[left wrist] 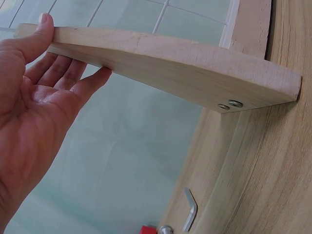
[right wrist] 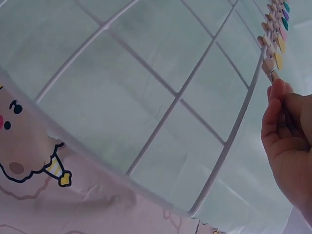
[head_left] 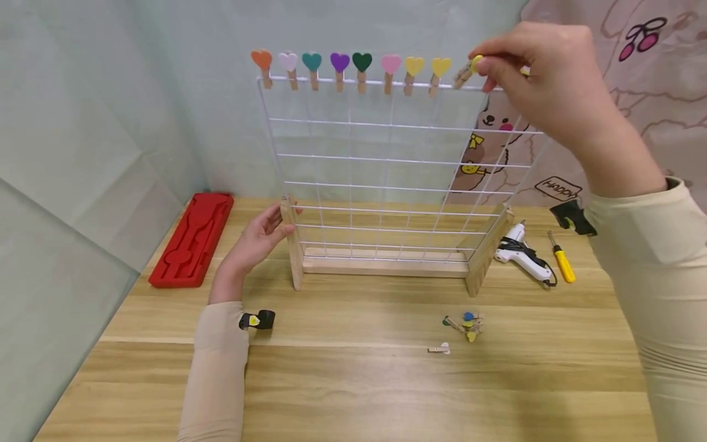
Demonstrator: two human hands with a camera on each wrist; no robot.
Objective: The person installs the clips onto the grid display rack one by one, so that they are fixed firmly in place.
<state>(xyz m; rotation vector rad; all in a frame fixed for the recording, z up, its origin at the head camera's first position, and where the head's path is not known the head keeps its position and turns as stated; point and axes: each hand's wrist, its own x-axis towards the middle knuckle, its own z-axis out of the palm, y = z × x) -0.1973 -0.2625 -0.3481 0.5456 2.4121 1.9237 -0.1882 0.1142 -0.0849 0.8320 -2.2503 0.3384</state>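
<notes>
A white wire grid rack (head_left: 386,161) stands upright between wooden end posts on the table. My right hand (head_left: 558,73) pinches a small clothespin (head_left: 465,75) with a yellow heart at the top wire, near its right end. The right wrist view shows this clothespin (right wrist: 269,68) tilted at the wire; whether it bites the wire I cannot tell. Several heart clothespins, among them an orange one (head_left: 262,61) and a purple one (head_left: 339,63), sit along the top wire to the left. My left hand (head_left: 259,236) grips the left wooden post (left wrist: 161,53), thumb on its edge and fingers against its side.
Loose clothespins (head_left: 469,325) lie in front of the rack, with a white-heart one (head_left: 440,348) apart. A red tray (head_left: 193,239) is at the left. At the right lie a glue gun (head_left: 521,255) and a yellow-handled screwdriver (head_left: 562,261). A hex key (left wrist: 190,209) lies behind the post.
</notes>
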